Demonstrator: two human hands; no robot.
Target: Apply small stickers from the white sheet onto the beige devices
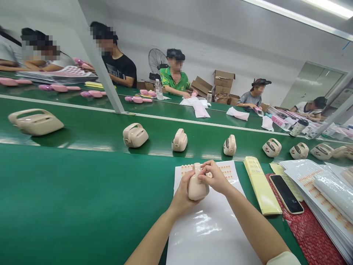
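The left hand (183, 193) is closed round a beige casing (197, 188) of smooth, matte, rounded plastic, cupping it from nine o'clock. The right hand (215, 178) has its fingertips bunched and pressed on the casing's upper end from two o'clock. The casing is held upright just over a glossy white sticker sheet (212, 228), which has rows of small orange labels along its twelve o'clock edge.

At three o'clock from the casing lie a pale yellow strip (260, 186), long and flat, and then a black phone (286, 194) resting on red mesh (309, 235). Further toward three o'clock, stacked label sheets (325, 195) crowd the worktop's edge.

From nine o'clock the green worktop (68, 206) is flat felt-like matting with wide open room. At twelve o'clock a darker green conveyor belt (91, 129) carries a spaced row of matching casings (134, 135) with loop handles. Beyond it, people sit along a white wall.
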